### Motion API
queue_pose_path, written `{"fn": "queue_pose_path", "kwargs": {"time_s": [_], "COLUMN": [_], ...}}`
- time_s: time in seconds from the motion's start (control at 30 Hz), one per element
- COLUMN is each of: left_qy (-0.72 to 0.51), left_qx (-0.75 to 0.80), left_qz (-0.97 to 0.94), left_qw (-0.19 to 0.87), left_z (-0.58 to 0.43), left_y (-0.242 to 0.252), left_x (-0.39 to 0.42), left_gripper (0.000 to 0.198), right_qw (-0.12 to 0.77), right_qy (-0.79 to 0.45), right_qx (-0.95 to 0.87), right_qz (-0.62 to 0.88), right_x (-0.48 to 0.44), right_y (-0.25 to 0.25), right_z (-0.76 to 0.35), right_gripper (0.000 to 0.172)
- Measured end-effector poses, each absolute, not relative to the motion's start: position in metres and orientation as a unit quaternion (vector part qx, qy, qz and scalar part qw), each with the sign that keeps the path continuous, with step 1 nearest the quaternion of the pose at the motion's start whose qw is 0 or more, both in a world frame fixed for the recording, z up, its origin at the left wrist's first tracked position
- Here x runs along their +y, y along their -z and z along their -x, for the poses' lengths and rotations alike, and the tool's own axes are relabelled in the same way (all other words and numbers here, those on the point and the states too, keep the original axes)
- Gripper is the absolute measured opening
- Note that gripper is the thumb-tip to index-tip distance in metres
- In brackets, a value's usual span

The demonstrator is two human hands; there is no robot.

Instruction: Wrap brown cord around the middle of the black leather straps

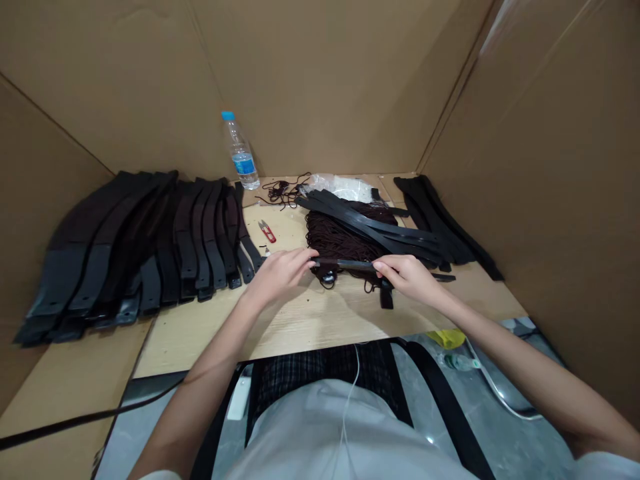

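Note:
Between my two hands a narrow black strip point(345, 265) is held level above the table's front part. My left hand point(286, 272) pinches its left end, and my right hand point(406, 273) grips it toward the right with thumb and fingers. Just behind the strip lies a bundle of dark brown cord point(330, 233), with several loose black strips point(370, 223) lying across its top. Part of the held strip is hidden by my right fingers.
Many black strips with brown-wrapped sections point(145, 247) cover the left side. Red-handled snips point(267, 231), an upright water bottle point(243, 157) and a clear plastic bag point(345, 187) are farther back. More black strips point(445, 220) lie at the right. Cardboard walls point(325, 87) surround the table point(300, 327).

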State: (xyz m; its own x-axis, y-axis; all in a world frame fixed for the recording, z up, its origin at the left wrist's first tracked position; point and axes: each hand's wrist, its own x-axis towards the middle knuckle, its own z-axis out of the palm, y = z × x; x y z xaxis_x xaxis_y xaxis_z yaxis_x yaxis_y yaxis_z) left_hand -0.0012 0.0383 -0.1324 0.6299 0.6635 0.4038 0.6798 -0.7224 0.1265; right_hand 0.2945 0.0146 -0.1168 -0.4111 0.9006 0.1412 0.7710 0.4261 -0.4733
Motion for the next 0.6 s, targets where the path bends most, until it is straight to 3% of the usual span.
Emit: {"fn": "queue_pose_path", "kwargs": {"time_s": [0.37, 0.5, 0.6], "left_qy": [0.177, 0.182, 0.19], "left_qx": [-0.402, -0.4, -0.4], "left_qz": [0.898, 0.898, 0.897], "left_qw": [0.031, 0.021, -0.006], "left_z": [-0.008, -0.0084, -0.0068], "left_y": [0.138, 0.1365, 0.1371], "left_x": [0.0365, 0.0365, 0.0351], "left_gripper": [0.021, 0.018, 0.017], "right_qw": [0.165, 0.167, 0.155], "right_qy": [-0.446, -0.492, -0.432], "right_qx": [-0.701, -0.671, -0.707], "right_qz": [0.531, 0.528, 0.538], "right_x": [0.0166, 0.0173, 0.0162], "right_y": [0.117, 0.12, 0.1206], "right_z": [-0.2919, -0.29, -0.2889], "right_gripper": [0.06, 0.056, 0.04]}}
